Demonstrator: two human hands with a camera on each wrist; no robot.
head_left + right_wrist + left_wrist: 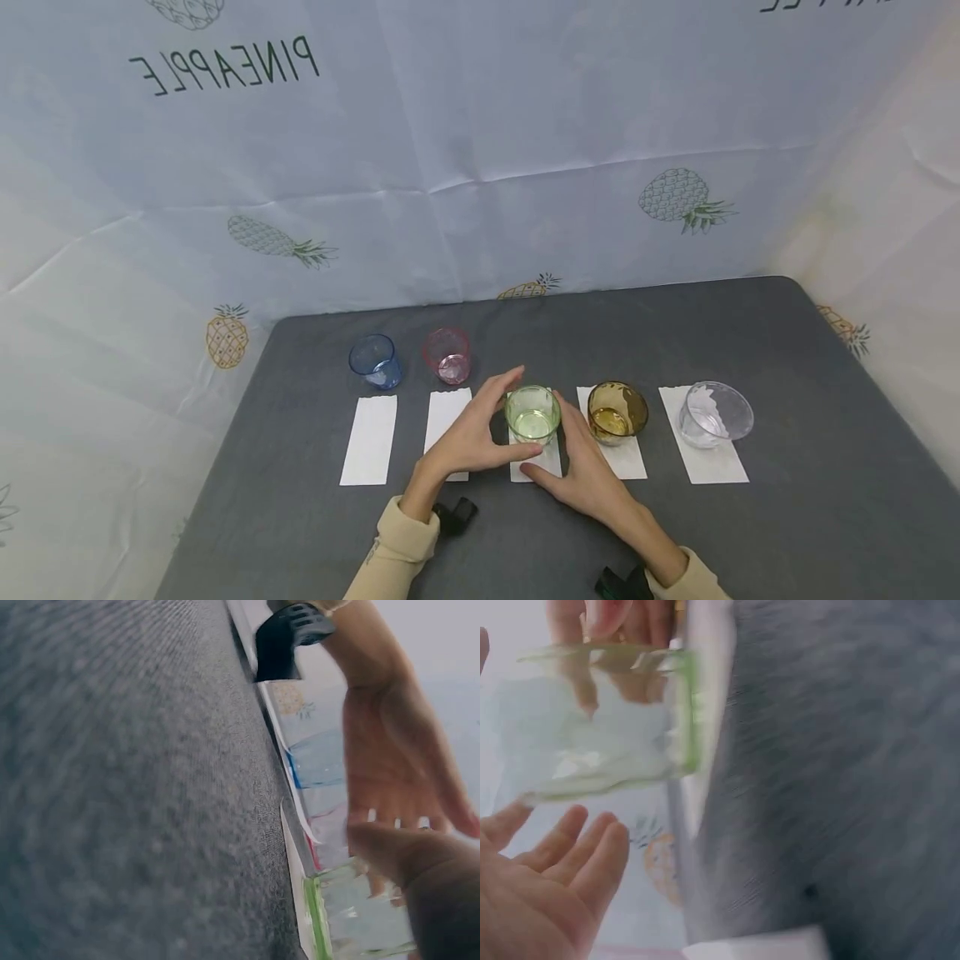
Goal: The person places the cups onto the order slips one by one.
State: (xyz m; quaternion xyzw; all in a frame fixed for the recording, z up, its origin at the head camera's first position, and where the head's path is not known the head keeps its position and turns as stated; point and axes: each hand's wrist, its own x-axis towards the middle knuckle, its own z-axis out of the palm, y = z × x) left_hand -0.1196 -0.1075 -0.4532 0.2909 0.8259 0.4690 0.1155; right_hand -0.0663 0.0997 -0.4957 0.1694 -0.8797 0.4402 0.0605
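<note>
A green glass stands upright on the middle white paper strip, between the two hands. My left hand is on its left, fingers reaching past the far side and thumb in front; in the left wrist view a fingertip is right at the rim of the green glass. On the other side is my right hand, its fingers along the glass and its thumb apart from it. Both hands are spread rather than curled round it. In the right wrist view, the right hand partly covers the left hand.
An amber glass and a clear glass stand on paper strips to the right. Farther back on the left are a blue glass and a pink glass, behind two more strips. A pineapple-print cloth hangs behind the grey table.
</note>
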